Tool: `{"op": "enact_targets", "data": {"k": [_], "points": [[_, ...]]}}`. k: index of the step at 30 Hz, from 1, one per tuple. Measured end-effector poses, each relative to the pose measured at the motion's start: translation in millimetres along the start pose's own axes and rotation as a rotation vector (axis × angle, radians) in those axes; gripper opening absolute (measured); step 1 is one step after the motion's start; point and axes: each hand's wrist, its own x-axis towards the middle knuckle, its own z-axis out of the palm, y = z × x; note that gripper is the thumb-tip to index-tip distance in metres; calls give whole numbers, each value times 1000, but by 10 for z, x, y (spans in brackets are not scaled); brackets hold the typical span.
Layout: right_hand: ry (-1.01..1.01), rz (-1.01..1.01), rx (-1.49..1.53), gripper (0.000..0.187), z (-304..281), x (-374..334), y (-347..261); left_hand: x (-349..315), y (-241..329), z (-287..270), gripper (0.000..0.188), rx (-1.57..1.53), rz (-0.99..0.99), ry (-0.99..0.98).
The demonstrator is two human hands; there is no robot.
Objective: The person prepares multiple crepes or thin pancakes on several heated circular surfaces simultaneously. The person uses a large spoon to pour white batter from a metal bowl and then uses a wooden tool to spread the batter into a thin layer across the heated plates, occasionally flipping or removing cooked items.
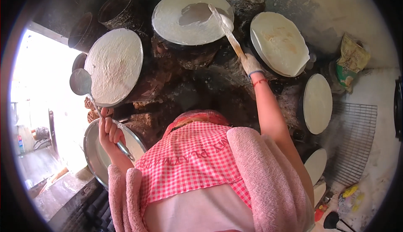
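My left hand (pixel 110 132) is closed round the handle of a metal ladle (pixel 80 82), whose round bowl is raised beside the left pan. Below this hand stands a wide metal basin (pixel 90 154) of white batter. My right hand (pixel 251 63), in a pale knit glove, grips a long flat wooden spatula (pixel 228 35) smeared white. The spatula's tip rests over the far round pan (pixel 180 30), which is coated with white batter around a grey patch. On the left pan lies a round white sheet (pixel 115 66) with a bubbled surface.
A browned thin sheet (pixel 279 43) with a lifted edge covers the right pan. Further right are more round white tops (pixel 317 104) and a wire grid (pixel 350 144). Dark buckets (pixel 116 10) stand far left. Bricks (pixel 145 121) lie under the pans; a sack (pixel 350 62) sits at right.
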Motion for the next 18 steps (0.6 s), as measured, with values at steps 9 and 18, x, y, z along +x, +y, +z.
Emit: {"op": "enact_targets", "data": {"k": [9,18], "points": [[73,-210,-150,70,-3,461,544,10,-638,638,46,-31,-52,-26],[-293,-195,408,25,-189,1013,-1160,230,-978,1073,43,-59,-65,131]]}}
